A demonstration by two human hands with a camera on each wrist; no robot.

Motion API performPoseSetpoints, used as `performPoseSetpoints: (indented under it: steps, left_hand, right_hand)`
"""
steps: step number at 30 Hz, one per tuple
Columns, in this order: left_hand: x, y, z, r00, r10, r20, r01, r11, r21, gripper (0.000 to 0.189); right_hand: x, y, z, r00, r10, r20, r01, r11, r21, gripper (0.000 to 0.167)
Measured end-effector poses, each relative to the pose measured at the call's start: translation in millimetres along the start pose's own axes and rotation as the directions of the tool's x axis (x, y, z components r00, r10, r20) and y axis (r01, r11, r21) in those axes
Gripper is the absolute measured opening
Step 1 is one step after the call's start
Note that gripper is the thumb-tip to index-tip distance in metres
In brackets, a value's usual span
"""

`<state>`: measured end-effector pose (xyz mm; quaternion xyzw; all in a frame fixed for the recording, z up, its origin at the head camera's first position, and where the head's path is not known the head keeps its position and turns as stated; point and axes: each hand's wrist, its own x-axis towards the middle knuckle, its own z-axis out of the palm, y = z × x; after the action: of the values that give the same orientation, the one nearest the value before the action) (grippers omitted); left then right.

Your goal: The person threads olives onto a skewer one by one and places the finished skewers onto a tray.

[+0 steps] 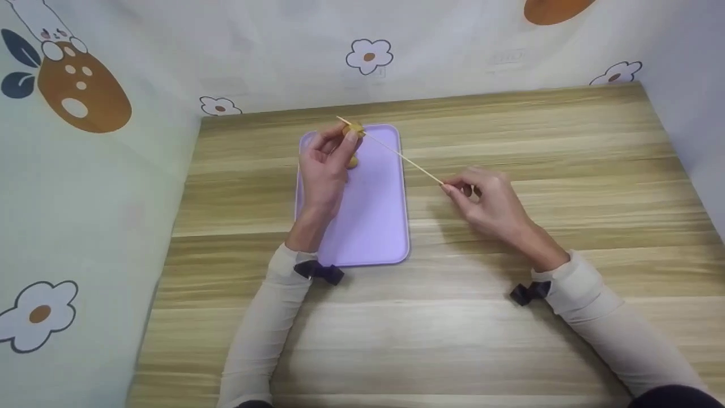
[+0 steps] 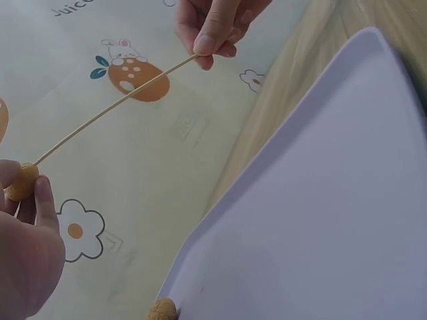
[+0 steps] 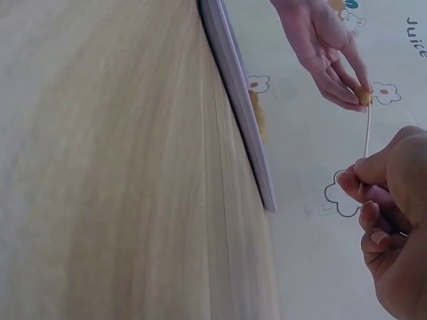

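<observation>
My left hand point(image 1: 324, 175) pinches a small yellow-brown ball point(image 1: 354, 130) between thumb and fingertips above the far part of the purple tray point(image 1: 371, 221). A thin wooden skewer point(image 1: 403, 156) runs through the ball, its far tip showing past it on the left. Over the table to the right of the tray, my right hand point(image 1: 491, 201) pinches the skewer's near end between thumb and fingers. Another yellow-brown ball point(image 2: 162, 310) with a wrinkled surface lies on the tray, partly hidden by the left hand in the head view.
The tray lies on a wood-grain table point(image 1: 453, 340), left of the middle. Printed sheeting point(image 1: 283, 68) with flowers and fruit covers the walls behind and to the left. Black straps point(image 1: 320, 272) circle both wrists over light sleeves.
</observation>
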<state>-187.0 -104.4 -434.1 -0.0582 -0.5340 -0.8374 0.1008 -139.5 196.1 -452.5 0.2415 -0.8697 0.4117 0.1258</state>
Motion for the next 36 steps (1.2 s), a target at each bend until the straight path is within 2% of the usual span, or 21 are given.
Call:
performPoseSetpoints:
  steps: [13,21,29,36]
  left_hand:
    - [-7.6,-6.2,9.7,0.996,-0.037,0.075,0.036,0.999,0.025,0.022]
    - [-13.6,-10.5,14.2,0.994,-0.078,0.082,0.072,0.994,0.077,0.022]
    - [-17.0,-17.1,21.2,0.991,-0.07,0.111,0.061,0.994,0.085,0.023]
    - [-24.4,-21.8,26.9,0.987,-0.105,0.119,0.09,0.988,0.127,0.023]
  right_hand:
    - [-0.4,-2.5,1.8,0.999,-0.035,-0.016,0.036,0.999,0.028,0.007]
    - [-1.0,-1.2,2.4,0.998,-0.04,-0.043,0.041,0.999,0.034,0.006]
    - [-2.1,-2.2,2.9,0.998,-0.028,-0.054,0.031,0.998,0.049,0.006]
    - [-2.1,-1.2,4.0,0.997,-0.047,-0.058,0.05,0.997,0.055,0.005]
